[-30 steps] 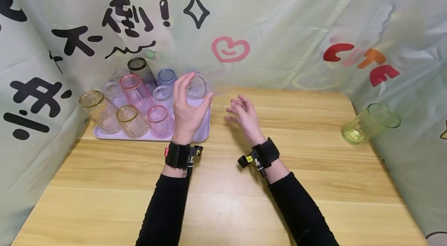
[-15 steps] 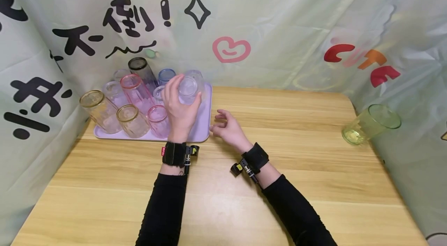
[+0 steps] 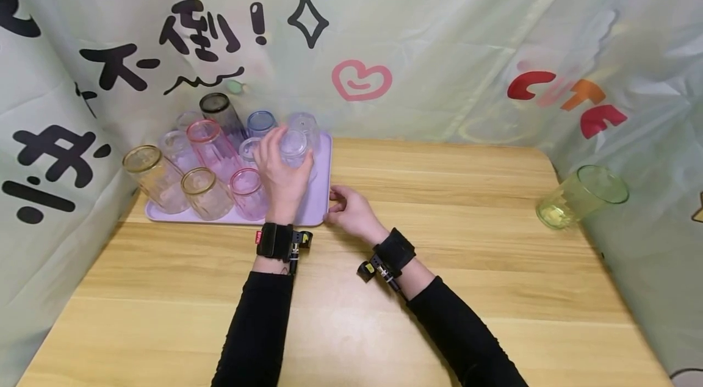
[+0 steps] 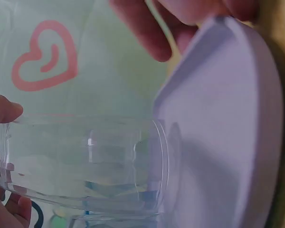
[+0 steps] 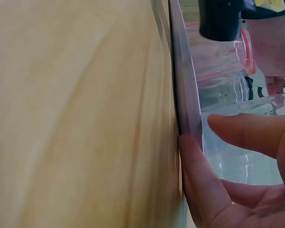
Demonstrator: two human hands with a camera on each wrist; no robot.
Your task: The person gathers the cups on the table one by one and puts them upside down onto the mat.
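My left hand (image 3: pixel 282 179) grips a clear drinking glass (image 3: pixel 293 146) round its upper end. The glass is upside down; in the left wrist view its rim is right at the surface of the lilac tray (image 4: pixel 209 118). My right hand (image 3: pixel 354 215) pinches the tray's near right corner. In the right wrist view one finger (image 5: pixel 194 161) lies along the outer wall and the thumb (image 5: pixel 242 135) is over the inner side. Another clear glass (image 3: pixel 305 122) stands just behind the held one.
Several upturned glasses fill the tray's left part, among them a pink glass (image 3: pixel 249 195), an amber glass (image 3: pixel 205 195), a grey glass (image 3: pixel 222 111) and a blue glass (image 3: pixel 260 123). A green glass (image 3: pixel 582 196) stands at the wooden table's (image 3: pixel 467 253) right edge. A printed curtain (image 3: pixel 439 39) hangs behind.
The left hand, earlier spread in front of the glasses, has taken hold of a clear glass and brought it nearer on the tray. The right hand has moved left to the tray's corner.
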